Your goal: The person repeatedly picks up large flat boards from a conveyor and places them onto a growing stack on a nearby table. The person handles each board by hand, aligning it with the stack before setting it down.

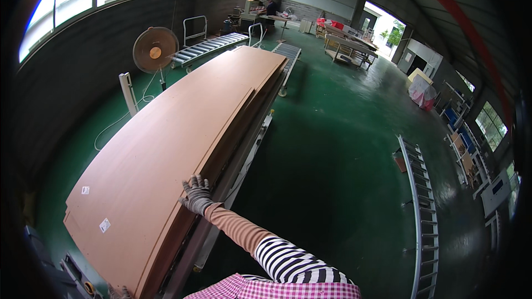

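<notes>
A stack of long tan boards (174, 120), seemingly wood-based panels, stretches away before me. My right hand (196, 194), in a grey striped work glove, lies with fingers spread on the top board's right edge. Its brown sleeve cover reaches back to a black-and-white striped sleeve. Only the gloved fingertips of my left hand (119, 292) show at the bottom border, by the near end of the stack; the rest is cut off. Two small white labels (104, 225) are stuck to the boards' near end. Top and lower board edges are slightly out of line.
Beyond the stack stand roller conveyors (212, 47) and, to its left, a round fan (156, 50) with a cable on the green floor (332, 153). A long roller conveyor frame (424, 216) runs along the right. A person (271, 7) is at a far machine.
</notes>
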### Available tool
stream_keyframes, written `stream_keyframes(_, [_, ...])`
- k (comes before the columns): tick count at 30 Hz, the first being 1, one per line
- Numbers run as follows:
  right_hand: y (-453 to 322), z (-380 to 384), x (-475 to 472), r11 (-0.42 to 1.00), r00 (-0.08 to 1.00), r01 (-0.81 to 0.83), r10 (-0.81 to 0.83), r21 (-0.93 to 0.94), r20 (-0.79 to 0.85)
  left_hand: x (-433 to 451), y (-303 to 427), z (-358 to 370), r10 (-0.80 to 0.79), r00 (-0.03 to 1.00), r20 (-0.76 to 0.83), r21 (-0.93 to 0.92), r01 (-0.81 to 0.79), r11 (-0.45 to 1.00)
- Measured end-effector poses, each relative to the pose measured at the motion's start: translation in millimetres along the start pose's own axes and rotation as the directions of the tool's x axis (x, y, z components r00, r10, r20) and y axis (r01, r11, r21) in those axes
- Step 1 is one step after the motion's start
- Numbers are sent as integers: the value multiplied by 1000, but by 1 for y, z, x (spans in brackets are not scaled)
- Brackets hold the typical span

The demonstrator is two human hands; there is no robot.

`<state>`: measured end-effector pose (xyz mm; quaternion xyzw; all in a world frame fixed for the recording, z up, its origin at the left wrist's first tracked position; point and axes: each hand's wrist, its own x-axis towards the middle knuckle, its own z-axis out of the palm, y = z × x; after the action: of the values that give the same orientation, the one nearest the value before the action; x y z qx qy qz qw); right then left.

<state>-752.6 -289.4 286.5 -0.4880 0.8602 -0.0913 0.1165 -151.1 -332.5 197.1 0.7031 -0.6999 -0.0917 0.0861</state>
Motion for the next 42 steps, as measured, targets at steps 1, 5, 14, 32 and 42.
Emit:
stream_keyframes(1, [18, 8, 18, 1000, 999, 19, -18, 22, -48, 11, 33, 20, 64, 998, -14, -4, -64, 998])
stream_keyframes(5, [57, -9, 90, 997, 997, -77, 77, 3, -32, 23, 197, -2, -19, 991, 133, 321, -25, 947])
stream_keyframes(14, [162, -35, 223, 979, 981, -192, 193, 73, -14, 77, 366, 40, 159, 940, 302, 359, -266, 894])
stream_keyframes(32, [324, -91, 442, 994, 982, -74, 59, -76, -180, 173, 608, 114, 227, 968, 108, 31, -232, 972])
stream_keyframes(42, [425, -125, 547, 994, 979, -62, 42, -93, -198, 197, 761, 135, 162, 974, 156, 28, -169, 985])
